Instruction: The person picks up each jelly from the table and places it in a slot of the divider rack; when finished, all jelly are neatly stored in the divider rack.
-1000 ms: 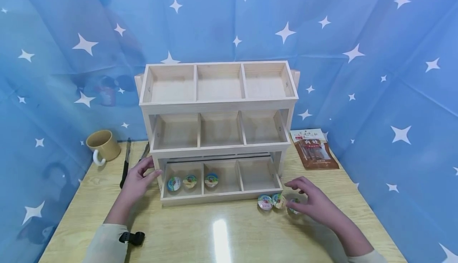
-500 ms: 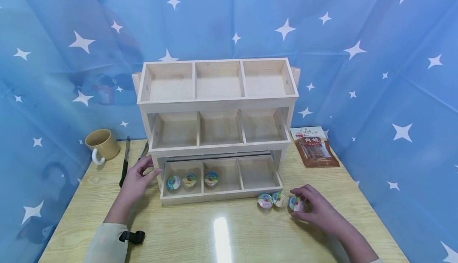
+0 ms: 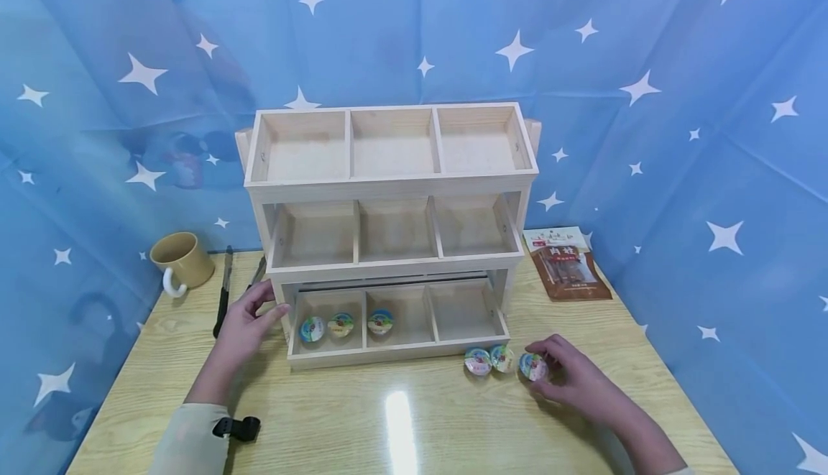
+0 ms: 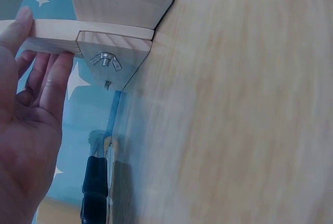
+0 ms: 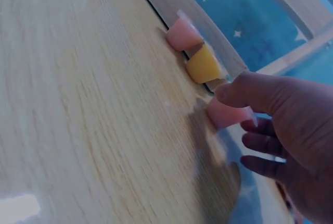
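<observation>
A pale wooden three-tier rack [image 3: 391,191] stands at the back of the table. At its lower left, my left hand [image 3: 244,328] grips the side post [image 4: 54,28], thumb on one face and fingers on the other. My right hand [image 3: 572,374] pinches a pink jelly cup [image 5: 225,114] by the table, right of the rack. Beside it sit a pink jelly cup [image 5: 183,34] and a yellow one [image 5: 204,65] against the rack's front. In the bottom tier are several jelly cups: two in the left compartment [image 3: 340,325], one in the middle [image 3: 380,322].
A tan mug [image 3: 183,259] with a white handle stands at the far left. Two black-handled utensils [image 3: 223,302] lie between mug and rack. A brown snack packet [image 3: 571,270] lies right of the rack. A starry blue curtain [image 3: 401,29] hangs behind.
My right hand has lowered slightly and closed its thumb and fingers on the rightmost jelly cup. The left hand has stayed on the post. The head view has shifted a little.
</observation>
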Available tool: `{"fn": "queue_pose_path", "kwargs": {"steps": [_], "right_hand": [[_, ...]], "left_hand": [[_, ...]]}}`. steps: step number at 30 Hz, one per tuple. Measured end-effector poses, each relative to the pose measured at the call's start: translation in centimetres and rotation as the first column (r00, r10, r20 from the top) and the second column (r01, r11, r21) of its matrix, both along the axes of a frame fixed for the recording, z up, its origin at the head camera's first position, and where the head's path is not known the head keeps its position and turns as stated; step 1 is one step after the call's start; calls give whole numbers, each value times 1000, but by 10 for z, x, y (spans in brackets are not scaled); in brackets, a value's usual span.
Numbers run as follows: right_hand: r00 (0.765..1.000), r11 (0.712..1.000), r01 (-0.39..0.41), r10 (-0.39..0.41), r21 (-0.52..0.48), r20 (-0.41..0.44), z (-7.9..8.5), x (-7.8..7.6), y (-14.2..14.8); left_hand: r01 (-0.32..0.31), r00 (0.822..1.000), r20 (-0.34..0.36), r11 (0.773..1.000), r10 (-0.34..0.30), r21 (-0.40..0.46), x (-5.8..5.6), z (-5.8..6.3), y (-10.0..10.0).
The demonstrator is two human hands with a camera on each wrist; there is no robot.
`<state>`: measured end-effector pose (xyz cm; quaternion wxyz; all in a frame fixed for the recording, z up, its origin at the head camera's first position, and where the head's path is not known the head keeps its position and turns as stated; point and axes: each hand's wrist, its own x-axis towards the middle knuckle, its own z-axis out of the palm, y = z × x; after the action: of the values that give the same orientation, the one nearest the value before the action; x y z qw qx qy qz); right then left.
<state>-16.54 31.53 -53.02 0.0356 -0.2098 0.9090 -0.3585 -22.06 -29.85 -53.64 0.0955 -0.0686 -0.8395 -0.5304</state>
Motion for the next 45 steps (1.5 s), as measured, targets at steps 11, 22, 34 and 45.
{"fn": "queue_pose_path", "kwargs": {"steps": [11,22,34,45], "right_hand": [[964,999,11,-23,-45,-264,14,-6,-11],[974,983,-90,53,-159,-218,34,-27,-52],[966,953,-246,226,-174,-124,30,-60,-105],[951,946,-310,308,-91,-40,38,-79,-152]], "left_hand": [[11,1000,-19,1000,-11,13,1,1,1],[11,1000,-17,1000,-11,17,1,-2,-1],[8,1000,-14,1000,-7,24,-1,-5,-3],[18,1000,-13,999,-17,43,-2,-2,-2]]}}
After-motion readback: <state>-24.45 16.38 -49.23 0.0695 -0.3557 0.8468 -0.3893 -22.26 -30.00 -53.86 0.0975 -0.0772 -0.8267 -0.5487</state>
